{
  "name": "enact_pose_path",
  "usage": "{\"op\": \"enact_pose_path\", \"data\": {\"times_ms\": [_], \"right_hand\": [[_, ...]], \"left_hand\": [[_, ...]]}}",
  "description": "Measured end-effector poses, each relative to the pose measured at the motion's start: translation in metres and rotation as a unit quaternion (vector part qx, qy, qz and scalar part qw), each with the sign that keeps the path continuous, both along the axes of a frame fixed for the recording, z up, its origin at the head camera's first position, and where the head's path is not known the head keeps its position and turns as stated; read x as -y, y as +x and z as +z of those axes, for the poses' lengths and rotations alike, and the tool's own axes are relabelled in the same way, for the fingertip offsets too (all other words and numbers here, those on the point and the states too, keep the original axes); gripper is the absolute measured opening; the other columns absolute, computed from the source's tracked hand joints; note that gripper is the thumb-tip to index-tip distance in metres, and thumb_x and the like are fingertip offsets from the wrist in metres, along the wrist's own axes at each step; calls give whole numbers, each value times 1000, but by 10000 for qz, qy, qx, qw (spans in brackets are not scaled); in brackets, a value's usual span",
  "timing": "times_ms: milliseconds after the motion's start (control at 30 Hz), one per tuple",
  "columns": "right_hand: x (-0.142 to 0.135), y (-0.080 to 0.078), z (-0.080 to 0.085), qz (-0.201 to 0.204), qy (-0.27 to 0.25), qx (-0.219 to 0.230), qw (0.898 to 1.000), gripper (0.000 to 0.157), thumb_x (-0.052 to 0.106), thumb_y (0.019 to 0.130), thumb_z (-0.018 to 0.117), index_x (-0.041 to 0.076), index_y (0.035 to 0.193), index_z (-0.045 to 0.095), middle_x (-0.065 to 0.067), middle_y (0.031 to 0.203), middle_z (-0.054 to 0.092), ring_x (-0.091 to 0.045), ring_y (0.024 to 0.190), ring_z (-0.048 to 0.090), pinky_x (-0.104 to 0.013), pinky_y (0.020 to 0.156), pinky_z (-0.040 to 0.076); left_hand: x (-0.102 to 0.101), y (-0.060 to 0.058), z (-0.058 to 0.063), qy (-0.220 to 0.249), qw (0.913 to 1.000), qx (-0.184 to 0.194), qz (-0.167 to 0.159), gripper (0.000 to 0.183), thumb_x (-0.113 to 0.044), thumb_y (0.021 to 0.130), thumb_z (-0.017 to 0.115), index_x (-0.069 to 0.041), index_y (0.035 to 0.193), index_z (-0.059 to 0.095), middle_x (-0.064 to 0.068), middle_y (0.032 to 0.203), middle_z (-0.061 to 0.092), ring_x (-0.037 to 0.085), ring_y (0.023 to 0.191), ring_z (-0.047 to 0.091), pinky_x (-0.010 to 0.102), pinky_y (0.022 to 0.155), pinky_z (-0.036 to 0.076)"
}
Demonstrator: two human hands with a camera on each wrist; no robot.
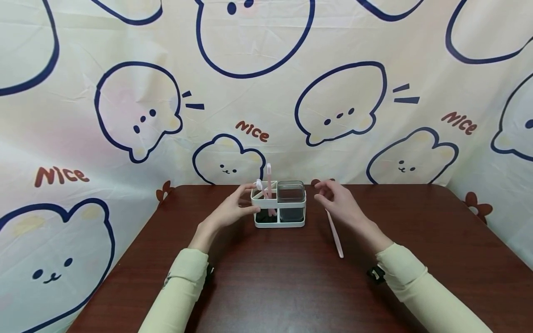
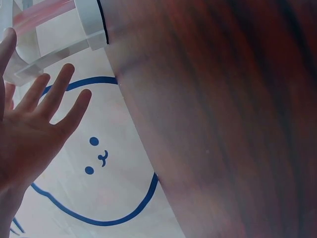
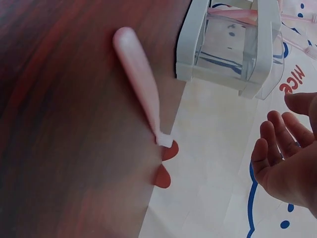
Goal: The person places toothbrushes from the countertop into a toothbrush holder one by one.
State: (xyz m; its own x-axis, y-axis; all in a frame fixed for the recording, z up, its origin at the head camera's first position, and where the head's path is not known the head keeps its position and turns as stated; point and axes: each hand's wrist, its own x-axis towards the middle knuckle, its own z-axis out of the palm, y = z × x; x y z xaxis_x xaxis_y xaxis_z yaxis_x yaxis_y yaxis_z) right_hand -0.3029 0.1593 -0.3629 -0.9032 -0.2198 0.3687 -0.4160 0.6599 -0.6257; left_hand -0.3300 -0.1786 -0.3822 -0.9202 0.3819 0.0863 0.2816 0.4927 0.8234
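Observation:
A white toothbrush holder [image 1: 280, 225] stands on the table with a clear cup [image 1: 291, 192] in its right half. Two pink toothbrushes [image 1: 269, 175] stand in its left compartments, heads up. My left hand [image 1: 226, 210] is at the holder's left side, thumb near the front corner; its fingers [image 2: 62, 87] are spread in the left wrist view. Whether they touch the holder, I cannot tell. To the right of the holder, my right hand [image 1: 339, 202] hovers with loosely bent fingers and nothing in them. Below it a third pink toothbrush [image 1: 335, 236] lies on the table, its head hidden in the head view.
The dark brown wooden table [image 1: 266, 286] reaches back to a printed cloth [image 1: 283, 106] hung behind it and along both sides. The holder stands close to the table's far edge.

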Motion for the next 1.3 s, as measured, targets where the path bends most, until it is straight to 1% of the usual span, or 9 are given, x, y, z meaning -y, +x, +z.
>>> {"op": "enact_pose_path", "data": {"times_ms": [200,300,467,700,867,933,1100,1133,1300], "right_hand": [[-10,4,-4,35,112,271,9996,34,24,97,65,8,127,60,-7,101,64,-20,85,59,-31,71,51],[-16,4,-7,115,176,360,9991,34,24,97,65,8,126,60,-7,101,64,-20,84,59,-32,70,50],[-24,3,-13,173,298,537,9980,33,23,96,67,9,125,61,-6,99,64,-18,83,59,-31,71,51],[-29,2,-19,394,382,740,9958,36,20,95,68,8,127,59,-5,98,64,-17,82,59,-32,72,50],[-32,2,-23,525,561,944,9926,40,20,94,68,6,130,57,-5,99,62,-17,82,58,-30,70,49],[-35,3,-26,553,602,1034,9913,41,20,94,69,5,131,56,-5,99,62,-17,82,57,-29,70,49],[-41,2,-31,600,616,1147,9897,43,18,93,69,3,131,56,-6,100,63,-18,83,57,-29,71,49],[-43,1,-32,603,613,1151,9896,42,17,93,69,3,131,56,-6,100,63,-18,83,57,-29,71,49],[-48,0,-34,605,692,1244,9880,41,18,94,68,3,130,57,-6,100,63,-18,83,57,-30,70,48]], "left_hand": [[0,0,-1,-7,10000,-44,18,67,-38,89,74,-37,144,37,4,151,44,35,129,54,54,106,46],[-1,0,-1,-3,10000,-37,76,65,-38,89,75,-39,143,39,2,149,46,31,127,56,53,105,47],[-3,0,-1,-32,9999,-69,77,67,-40,88,75,-38,144,38,3,150,46,30,127,56,53,104,48],[-2,1,0,-39,10000,-69,54,68,-38,89,74,-36,145,36,5,151,44,34,128,54,55,105,47],[-2,2,1,-12,10000,38,69,69,-37,89,74,-35,146,35,6,153,43,37,131,51,57,107,44],[-3,5,5,-27,9999,89,61,69,-35,90,74,-34,147,35,7,153,42,37,132,51,57,107,44],[-3,4,4,-82,9999,39,52,68,-37,89,74,-36,146,36,6,152,43,34,130,53,56,105,46],[-2,1,0,-58,10000,5,58,68,-38,89,74,-38,145,36,5,152,43,33,130,53,56,105,47],[-1,2,0,-12,10000,35,36,68,-38,89,74,-37,145,36,5,152,43,38,132,51,56,106,46]]}}
